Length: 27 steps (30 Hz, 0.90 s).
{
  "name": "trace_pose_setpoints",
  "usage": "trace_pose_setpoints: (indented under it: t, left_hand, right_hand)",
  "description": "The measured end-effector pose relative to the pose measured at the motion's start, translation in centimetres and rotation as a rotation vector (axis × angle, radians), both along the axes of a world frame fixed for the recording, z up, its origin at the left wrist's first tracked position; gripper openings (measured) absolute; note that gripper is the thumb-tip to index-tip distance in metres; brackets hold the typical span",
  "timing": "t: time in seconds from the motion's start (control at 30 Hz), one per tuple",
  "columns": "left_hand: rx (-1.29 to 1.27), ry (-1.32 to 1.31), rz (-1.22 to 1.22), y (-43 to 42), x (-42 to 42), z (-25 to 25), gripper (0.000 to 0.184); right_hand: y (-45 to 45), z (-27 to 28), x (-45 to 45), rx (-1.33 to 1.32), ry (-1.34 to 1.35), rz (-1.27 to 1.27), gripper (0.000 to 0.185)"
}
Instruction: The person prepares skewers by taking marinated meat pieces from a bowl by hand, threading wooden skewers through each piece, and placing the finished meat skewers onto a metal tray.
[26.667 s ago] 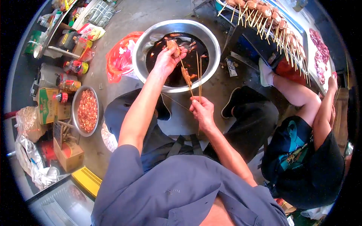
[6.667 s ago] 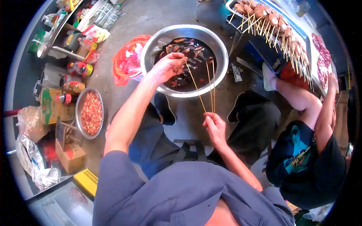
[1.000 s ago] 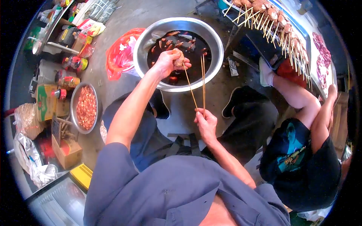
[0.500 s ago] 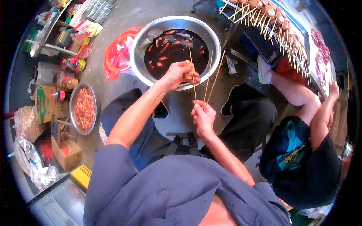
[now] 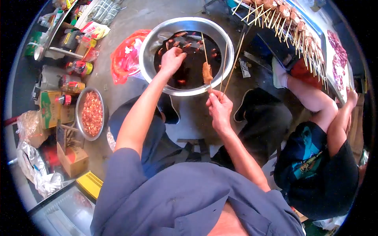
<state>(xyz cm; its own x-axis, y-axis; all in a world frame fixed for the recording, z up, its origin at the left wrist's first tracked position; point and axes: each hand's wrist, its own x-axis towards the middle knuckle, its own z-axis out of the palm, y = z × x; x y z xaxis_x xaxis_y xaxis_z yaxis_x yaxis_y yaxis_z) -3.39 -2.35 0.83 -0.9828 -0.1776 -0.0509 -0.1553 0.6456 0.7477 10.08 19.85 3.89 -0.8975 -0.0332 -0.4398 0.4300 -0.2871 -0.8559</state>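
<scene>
A wide metal basin (image 5: 147, 72) holds dark liquid (image 5: 191, 72) with reddish-brown pieces of meat floating in it. My left hand (image 5: 172, 62) is over the liquid at the basin's left side, its fingers curled down among the pieces; whatever they grip is hidden. In my right hand (image 5: 219, 106), just outside the basin's near rim, are three thin wooden skewers (image 5: 236, 59), pinched near their lower ends and fanned upward. The leftmost one carries a brown piece of meat (image 5: 207, 73), which hangs over the near side of the basin.
To the left stand a bowl of chopped reddish food (image 5: 91, 112), several bottles (image 5: 80, 67) and a cardboard box (image 5: 73, 159). A red plastic bag (image 5: 122, 63) touches the basin's left side. Loaded skewers (image 5: 291, 25) line a tray at upper right, near a seated person (image 5: 315, 165).
My left hand has let go of the meat, now on the leftmost skewer, and moved up and left into the basin. My right hand still holds the skewers, slightly higher.
</scene>
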Motion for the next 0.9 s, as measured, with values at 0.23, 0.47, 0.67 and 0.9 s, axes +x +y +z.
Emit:
trace_pose_setpoints:
  t: [0.23,0.47,0.67,0.9]
  left_hand:
    - [-0.601,-0.186,-0.161,-2.4,-0.6,-4.4,0.030]
    - [-0.158,-0.301,-0.087,-2.4,-0.5,-4.8,0.024]
    - [0.739,-0.406,0.090,-1.7,0.0,-0.8,0.021]
    - [1.093,-0.306,0.032,-0.8,0.7,1.7,0.034]
  right_hand:
    - [0.4,-1.5,2.1,0.045,0.004,0.053,0.018]
    - [0.6,-1.7,2.5,0.057,0.008,0.057,0.018]
    - [0.4,-1.6,2.5,0.035,0.004,0.057,0.019]
    - [0.5,-1.8,2.7,0.051,-0.023,0.079,0.020]
